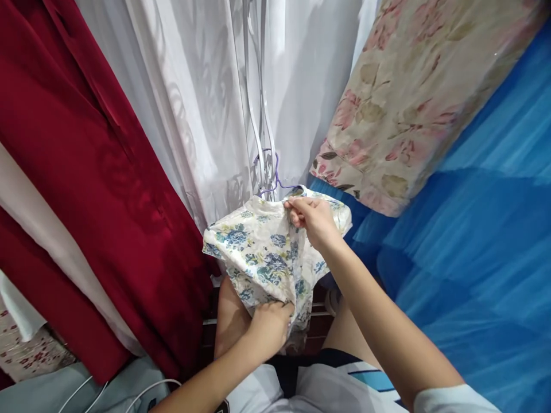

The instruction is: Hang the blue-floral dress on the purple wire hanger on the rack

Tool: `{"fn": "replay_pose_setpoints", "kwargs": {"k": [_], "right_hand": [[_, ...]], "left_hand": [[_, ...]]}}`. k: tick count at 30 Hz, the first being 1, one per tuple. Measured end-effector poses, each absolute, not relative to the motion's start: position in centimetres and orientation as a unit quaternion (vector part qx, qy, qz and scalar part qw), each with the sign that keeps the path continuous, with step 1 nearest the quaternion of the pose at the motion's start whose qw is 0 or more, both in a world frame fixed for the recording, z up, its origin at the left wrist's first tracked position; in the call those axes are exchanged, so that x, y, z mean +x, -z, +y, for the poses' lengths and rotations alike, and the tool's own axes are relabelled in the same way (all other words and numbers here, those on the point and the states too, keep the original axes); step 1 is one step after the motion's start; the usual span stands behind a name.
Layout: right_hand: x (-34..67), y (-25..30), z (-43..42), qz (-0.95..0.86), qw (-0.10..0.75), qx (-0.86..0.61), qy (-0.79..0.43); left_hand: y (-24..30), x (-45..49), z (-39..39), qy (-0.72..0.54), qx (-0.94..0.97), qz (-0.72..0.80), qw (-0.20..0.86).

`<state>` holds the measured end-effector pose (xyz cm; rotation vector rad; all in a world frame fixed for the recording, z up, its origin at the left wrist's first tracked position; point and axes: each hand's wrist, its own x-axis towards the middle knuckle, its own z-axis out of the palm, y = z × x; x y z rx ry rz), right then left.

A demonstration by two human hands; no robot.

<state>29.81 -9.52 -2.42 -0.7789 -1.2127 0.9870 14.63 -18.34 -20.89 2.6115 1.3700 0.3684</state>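
A small white garment with blue flowers (258, 246) hangs on a purple wire hanger (275, 180) in front of a white curtain. My right hand (312, 218) pinches the garment's top edge near the hanger. My left hand (271, 327) is closed around the garment's lower part, bunching the cloth. Both hands hold the same garment, the right above, the left below.
A dark red curtain (86, 172) hangs at left, a sheer white curtain (206, 86) in the middle. A pink floral cloth (408, 97) and a blue net (486, 241) fill the right. White cables (99, 393) lie at lower left. My knees show below the garment.
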Motion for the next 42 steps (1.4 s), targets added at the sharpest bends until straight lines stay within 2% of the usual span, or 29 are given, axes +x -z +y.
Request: {"fn": "replay_pose_setpoints", "kwargs": {"k": [4, 8, 11, 15, 21, 23, 25, 29, 34, 37, 42], "right_hand": [[30.1, 3.8, -10.9, -0.563, 0.619, -0.366, -0.408], [30.3, 3.5, -12.3, -0.602, 0.600, -0.356, -0.389], [30.3, 2.9, -12.6, -0.619, 0.608, -0.340, -0.361], [30.4, 4.3, -11.8, -0.613, 0.639, -0.343, -0.313], [30.3, 8.6, -11.0, -0.645, 0.588, -0.397, -0.283], [30.1, 9.5, -11.5, -0.654, 0.571, -0.398, -0.297], [29.7, 10.2, -12.2, -0.666, 0.552, -0.394, -0.311], [29.1, 11.2, -13.1, -0.671, 0.541, -0.378, -0.339], [32.1, 14.3, -12.5, -0.532, 0.639, -0.425, -0.358], [35.5, 17.6, -12.0, -0.467, 0.671, -0.483, -0.314], [38.6, 21.1, -12.3, -0.479, 0.607, -0.579, -0.258]], "left_hand": [[16.1, 13.2, -15.8, -0.319, 0.824, 0.451, 0.124], [8.5, 13.3, -13.0, -0.540, 0.753, 0.370, 0.064], [4.5, 14.6, -11.4, -0.540, 0.776, 0.325, 0.020], [2.8, 16.1, -10.5, -0.526, 0.788, 0.318, -0.026], [3.2, 11.2, -7.4, -0.670, 0.641, 0.373, -0.028], [4.7, 8.2, -5.2, -0.744, 0.532, 0.403, 0.024], [7.1, 6.1, -3.3, -0.811, 0.377, 0.412, 0.177], [13.4, 5.9, -2.1, -0.787, 0.321, 0.429, 0.305], [19.4, 9.7, -5.1, -0.691, 0.364, 0.436, 0.446], [20.2, 11.6, -6.9, -0.635, 0.398, 0.419, 0.513], [16.6, 14.8, -8.8, -0.646, 0.440, 0.340, 0.523]]}}
